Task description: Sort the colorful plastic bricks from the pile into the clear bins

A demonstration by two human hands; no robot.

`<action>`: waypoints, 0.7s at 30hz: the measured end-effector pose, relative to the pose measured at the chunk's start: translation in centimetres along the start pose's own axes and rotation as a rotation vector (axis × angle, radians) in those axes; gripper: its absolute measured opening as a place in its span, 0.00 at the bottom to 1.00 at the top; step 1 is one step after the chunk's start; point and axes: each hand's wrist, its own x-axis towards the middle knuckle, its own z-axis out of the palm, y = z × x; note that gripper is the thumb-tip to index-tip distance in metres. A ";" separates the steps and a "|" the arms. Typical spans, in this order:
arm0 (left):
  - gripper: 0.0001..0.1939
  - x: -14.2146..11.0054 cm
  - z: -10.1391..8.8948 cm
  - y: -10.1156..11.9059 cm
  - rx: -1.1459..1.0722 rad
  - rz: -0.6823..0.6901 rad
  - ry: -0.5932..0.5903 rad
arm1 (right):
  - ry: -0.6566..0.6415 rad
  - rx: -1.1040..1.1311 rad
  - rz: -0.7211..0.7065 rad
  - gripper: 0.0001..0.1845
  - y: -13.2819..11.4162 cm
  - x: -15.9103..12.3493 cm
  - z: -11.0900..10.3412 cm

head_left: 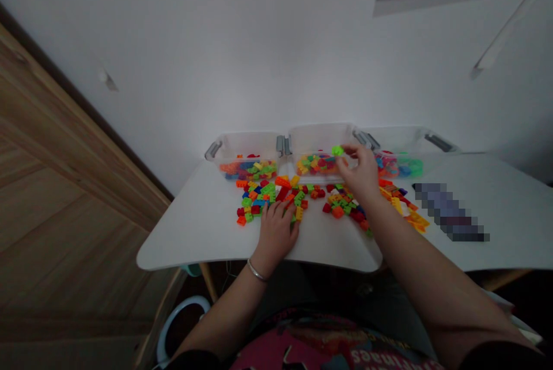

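Note:
My right hand is raised in front of the middle clear plastic box, pinching a lime-green toy brick between thumb and fingers. My left hand lies palm down with its fingers apart on a loose pile of coloured toy bricks; what is under the fingers is hidden. A second brick pile spreads over the table below my right hand. Bricks in yellow, red, green and orange fill the bottom of the middle box.
A left clear box holds bricks, and a right clear box holds larger coloured pieces. Yellow and orange pieces lie partly behind my right forearm. A dark pixelated flat object rests on the white table. The wall rises behind.

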 end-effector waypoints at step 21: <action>0.20 0.0 -0.2 0.1 -0.026 -0.019 -0.018 | -0.280 -0.382 0.275 0.15 2.7 7.3 3.0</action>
